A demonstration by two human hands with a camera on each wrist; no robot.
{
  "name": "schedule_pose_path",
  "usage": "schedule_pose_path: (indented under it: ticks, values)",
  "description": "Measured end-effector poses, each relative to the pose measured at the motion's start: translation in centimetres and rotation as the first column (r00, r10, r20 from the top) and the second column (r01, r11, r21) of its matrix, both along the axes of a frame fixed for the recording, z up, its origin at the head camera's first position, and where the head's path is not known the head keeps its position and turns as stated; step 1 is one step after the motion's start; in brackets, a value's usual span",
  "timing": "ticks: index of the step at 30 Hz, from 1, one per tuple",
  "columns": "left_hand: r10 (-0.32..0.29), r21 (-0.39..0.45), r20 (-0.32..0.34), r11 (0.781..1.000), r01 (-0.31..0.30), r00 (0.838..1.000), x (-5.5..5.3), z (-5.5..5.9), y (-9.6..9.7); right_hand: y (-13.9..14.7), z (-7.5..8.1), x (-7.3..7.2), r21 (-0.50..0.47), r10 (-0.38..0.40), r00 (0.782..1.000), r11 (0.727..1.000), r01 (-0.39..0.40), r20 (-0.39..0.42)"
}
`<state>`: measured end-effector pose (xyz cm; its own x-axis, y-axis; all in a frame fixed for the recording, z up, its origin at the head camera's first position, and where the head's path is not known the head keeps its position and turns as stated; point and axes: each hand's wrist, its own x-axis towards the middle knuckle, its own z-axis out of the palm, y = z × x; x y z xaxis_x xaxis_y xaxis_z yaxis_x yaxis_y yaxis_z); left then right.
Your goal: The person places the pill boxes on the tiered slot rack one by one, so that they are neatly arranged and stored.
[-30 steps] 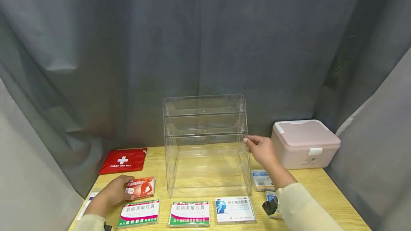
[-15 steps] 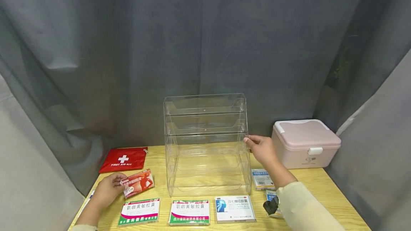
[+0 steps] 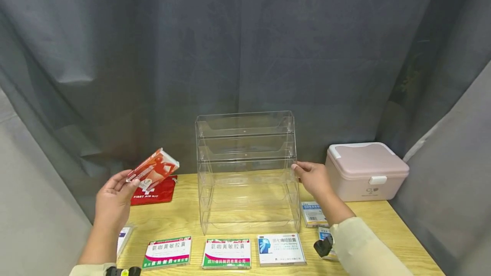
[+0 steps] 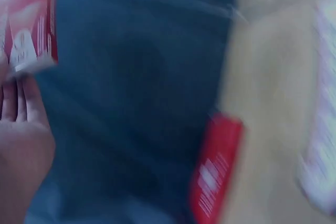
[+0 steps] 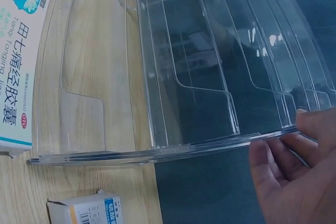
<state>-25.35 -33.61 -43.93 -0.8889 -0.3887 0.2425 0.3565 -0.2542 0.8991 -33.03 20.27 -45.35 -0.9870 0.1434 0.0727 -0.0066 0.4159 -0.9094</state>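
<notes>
My left hand [image 3: 115,199] pinches the red box [image 3: 153,167] while my right hand [image 3: 314,181] grips the clear rack [image 3: 245,160] at right, presumably steadying it.

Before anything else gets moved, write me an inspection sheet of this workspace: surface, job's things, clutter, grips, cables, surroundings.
Surface: wooden table, pale grain.
Job's things: red box tilted, held off the table; clear rack standing upright.
Clutter: two green-and-white boxes and one white box before the rack; two smaller boxes right, one mostly hidden; white packet partly behind the left arm; red pouch; pink case, lid shut.
Grips: left grip pinches the red box; right grip holds the rack's right edge.
Cables: nothing seen.
Surroundings: grey curtain behind and on both sides.
</notes>
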Motion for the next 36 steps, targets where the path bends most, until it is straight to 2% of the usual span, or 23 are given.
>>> schedule_pose_path:
  ticks: [3,6,10,13,16,19,24,30,33,36]
  values:
    - [0.066,-0.005,-0.068,0.998,-0.066,0.996,-0.5,3.6,4.0,0.0,0.1,0.1,0.007,-0.002,1.000,1.000,0.002,0.009]
    - [0.087,-0.037,-0.146,0.995,-0.094,0.985,-2.2,6.3,8.2,0.4,0.2,0.4,-0.001,-0.011,1.000,1.000,0.011,0.018]
    - [0.029,-0.150,-0.204,0.987,-0.061,0.979,-4.9,8.5,13.2,0.9,0.2,0.8,-0.019,-0.026,0.999,0.999,0.027,0.022]
    - [-0.014,-0.251,-0.220,0.967,-0.043,0.975,-6.7,9.7,16.3,1.1,0.2,1.1,-0.013,-0.039,0.999,0.999,0.040,0.034]
    - [-0.031,-0.330,-0.225,0.943,-0.047,0.974,-7.9,10.7,18.9,1.1,0.2,1.5,-0.008,-0.043,0.998,0.999,0.043,0.041]
    - [-0.050,-0.376,-0.216,0.926,-0.035,0.975,-9.0,11.5,20.9,1.0,0.3,1.8,-0.018,-0.049,0.998,0.999,0.050,0.030]
    - [-0.089,-0.391,-0.193,0.920,0.006,0.977,-10.5,12.2,23.3,0.5,0.6,2.1,-0.031,-0.046,0.998,0.998,0.047,0.032]
    - [-0.089,-0.399,-0.141,0.917,0.025,0.986,-11.1,11.9,24.0,-1.0,0.6,2.2,-0.042,-0.017,0.999,0.999,0.018,0.028]
    - [-0.073,-0.419,-0.140,0.908,0.008,0.987,-11.6,11.7,24.0,-1.7,0.6,2.2,-0.025,-0.006,1.000,1.000,0.007,0.022]
    - [-0.063,-0.458,-0.141,0.889,-0.009,0.988,-12.1,11.6,24.1,-2.2,0.6,2.2,-0.014,0.007,1.000,1.000,-0.007,0.006]
